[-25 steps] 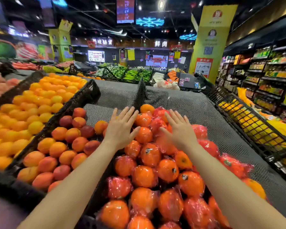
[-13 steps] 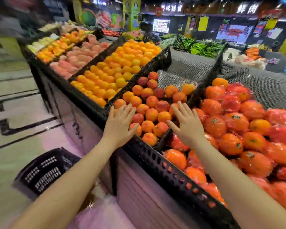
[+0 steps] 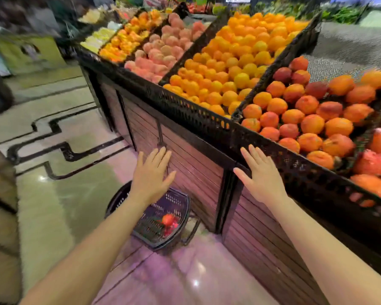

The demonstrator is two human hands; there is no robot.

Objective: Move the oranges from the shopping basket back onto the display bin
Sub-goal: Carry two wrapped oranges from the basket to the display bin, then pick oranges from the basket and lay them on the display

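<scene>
Oranges: one wrapped orange (image 3: pixel 168 219) lies in the shopping basket (image 3: pixel 180 230), a dark perforated plastic basket standing on the glossy floor (image 3: pixel 59 208) against the slatted front of the stand; blur hides its long axis. Above the basket the left hand (image 3: pixel 151 177) hovers, fingers spread, holding nothing. The right hand (image 3: pixel 261 176) is likewise flat and empty, before the black perforated rim of the display bin (image 3: pixel 312 172), where red-wrapped oranges (image 3: pixel 374 161) pile at far right.

Bare forearms, no sleeves, left hand (image 3: pixel 151 176), right hand (image 3: pixel 261 175)
</scene>
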